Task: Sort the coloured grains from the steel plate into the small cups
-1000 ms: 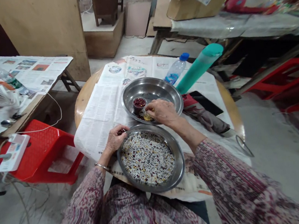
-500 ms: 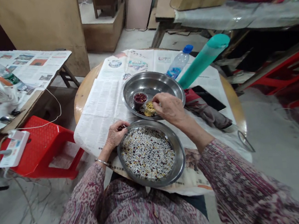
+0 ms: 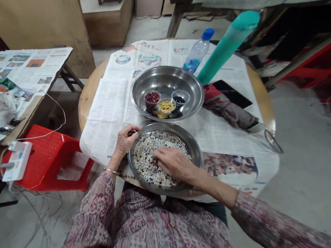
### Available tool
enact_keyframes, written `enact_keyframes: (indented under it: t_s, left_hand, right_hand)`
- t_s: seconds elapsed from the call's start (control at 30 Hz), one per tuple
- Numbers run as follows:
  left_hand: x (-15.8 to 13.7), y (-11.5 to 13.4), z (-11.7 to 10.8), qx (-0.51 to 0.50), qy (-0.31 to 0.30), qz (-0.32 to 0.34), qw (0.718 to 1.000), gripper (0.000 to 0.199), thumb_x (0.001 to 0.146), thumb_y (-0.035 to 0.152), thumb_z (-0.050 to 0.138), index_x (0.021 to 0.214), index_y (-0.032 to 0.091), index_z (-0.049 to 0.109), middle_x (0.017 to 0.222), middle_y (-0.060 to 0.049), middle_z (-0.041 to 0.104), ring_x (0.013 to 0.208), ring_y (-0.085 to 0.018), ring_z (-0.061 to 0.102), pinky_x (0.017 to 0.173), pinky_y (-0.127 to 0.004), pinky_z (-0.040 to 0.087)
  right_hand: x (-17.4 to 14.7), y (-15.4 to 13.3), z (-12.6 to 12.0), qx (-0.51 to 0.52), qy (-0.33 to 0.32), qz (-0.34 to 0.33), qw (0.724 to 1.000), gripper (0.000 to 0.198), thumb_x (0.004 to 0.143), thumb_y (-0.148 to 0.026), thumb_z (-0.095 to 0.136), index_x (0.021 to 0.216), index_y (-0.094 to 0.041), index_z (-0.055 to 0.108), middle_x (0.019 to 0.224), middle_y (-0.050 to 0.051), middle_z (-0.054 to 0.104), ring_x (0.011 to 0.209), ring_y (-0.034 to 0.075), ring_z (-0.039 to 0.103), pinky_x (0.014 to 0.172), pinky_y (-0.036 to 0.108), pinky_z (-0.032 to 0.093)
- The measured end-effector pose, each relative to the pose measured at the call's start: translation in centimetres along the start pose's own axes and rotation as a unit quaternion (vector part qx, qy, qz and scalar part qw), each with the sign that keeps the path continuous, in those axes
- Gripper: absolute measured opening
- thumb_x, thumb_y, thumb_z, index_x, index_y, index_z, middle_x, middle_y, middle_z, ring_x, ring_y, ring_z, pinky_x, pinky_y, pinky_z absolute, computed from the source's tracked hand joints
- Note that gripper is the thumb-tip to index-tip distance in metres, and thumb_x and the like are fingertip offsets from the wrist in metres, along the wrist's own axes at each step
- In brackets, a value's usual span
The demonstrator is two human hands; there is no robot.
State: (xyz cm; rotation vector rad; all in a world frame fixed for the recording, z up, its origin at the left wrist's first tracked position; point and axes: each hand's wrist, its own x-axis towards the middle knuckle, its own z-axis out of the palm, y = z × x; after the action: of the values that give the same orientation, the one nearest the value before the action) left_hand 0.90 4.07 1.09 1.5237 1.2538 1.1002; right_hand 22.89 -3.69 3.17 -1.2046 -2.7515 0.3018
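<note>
A steel basin (image 3: 197,152) close to my body holds a layer of white grains mixed with yellow, red and black ones. My left hand (image 3: 124,141) is curled at its upper left rim; something dark reddish shows inside the curl, too small to name. Over the grains, my right hand (image 3: 175,164) reaches in with fingers pinched together, their tips down in the mix. Behind stands a second steel basin (image 3: 164,76). Inside it are small clear cups: one of red beans (image 3: 152,98), one of yellow grains (image 3: 166,107), one of black beans (image 3: 178,99).
Newspaper (image 3: 103,107) covers the round table. Beyond the far basin are a blue-capped bottle (image 3: 197,51), a long green tube (image 3: 230,45), a grey-red cloth (image 3: 227,112) and a dark flat tablet (image 3: 234,93). A red stool (image 3: 49,162) with a power strip (image 3: 17,162) stands left.
My right hand has moved from the yellow cup in the far basin down into the grains of the near basin, uncovering the black-bean cup. My left hand stays at the rim.
</note>
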Motion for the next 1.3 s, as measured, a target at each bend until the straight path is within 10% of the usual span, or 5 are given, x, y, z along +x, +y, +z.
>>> enact_keyframes:
  t_s: [0.2, 0.53, 0.87, 1.03, 1.3]
  left_hand:
    - [0.2, 0.1, 0.0, -0.005, 0.005, -0.002, 1.0, 0.019, 0.073, 0.016, 0.06, 0.088, 0.016, 0.072, 0.081, -0.001, 0.068, 0.071, -0.013, 0.056, 0.065, -0.022, 0.045]
    - [0.3, 0.2, -0.1, -0.006, 0.0, 0.006, 1.0, 0.017, 0.075, 0.019, 0.061, 0.088, 0.016, 0.072, 0.076, 0.0, 0.066, 0.067, -0.012, 0.052, 0.062, -0.023, 0.041]
    - [0.4, -0.4, -0.1, -0.001, -0.003, 0.013, 1.0, 0.017, 0.075, 0.016, 0.061, 0.089, 0.016, 0.072, 0.077, 0.001, 0.065, 0.068, -0.011, 0.054, 0.064, -0.022, 0.043]
    - [0.7, 0.1, -0.6, 0.078, -0.005, 0.073, 0.994, 0.018, 0.077, 0.011, 0.06, 0.09, 0.017, 0.072, 0.092, -0.003, 0.065, 0.079, -0.013, 0.059, 0.069, -0.023, 0.048]
    - [-1.6, 5.0, -0.2, 0.322, -0.211, 0.257, 0.887, 0.037, 0.085, 0.015, 0.066, 0.121, 0.023, 0.063, 0.126, -0.009, 0.057, 0.119, -0.025, 0.054, 0.106, -0.043, 0.047]
  right_hand:
    - [2.4, 3.1, -1.2, -0.03, 0.088, 0.184, 0.978, 0.023, 0.096, -0.02, 0.047, 0.109, -0.018, 0.066, 0.107, 0.013, 0.068, 0.1, 0.026, 0.059, 0.08, 0.035, 0.048]
    - [0.8, -2.5, -0.2, 0.056, -0.03, -0.055, 0.996, 0.011, 0.096, -0.02, 0.054, 0.1, -0.018, 0.065, 0.105, 0.009, 0.064, 0.099, 0.021, 0.06, 0.076, 0.03, 0.05]
    - [-0.8, 3.2, -1.2, -0.019, 0.076, 0.187, 0.979, 0.024, 0.095, -0.016, 0.048, 0.111, -0.016, 0.066, 0.11, 0.015, 0.065, 0.106, 0.026, 0.06, 0.085, 0.036, 0.051]
    - [-0.9, 1.1, -0.8, 0.031, 0.067, 0.165, 0.983, 0.021, 0.097, -0.027, 0.052, 0.112, -0.02, 0.066, 0.109, 0.011, 0.067, 0.103, 0.024, 0.062, 0.082, 0.032, 0.052]
    - [-4.3, 2.0, -1.2, 0.047, 0.092, 0.204, 0.974, 0.027, 0.092, -0.021, 0.051, 0.115, -0.017, 0.064, 0.109, 0.012, 0.069, 0.097, 0.024, 0.067, 0.084, 0.033, 0.051]
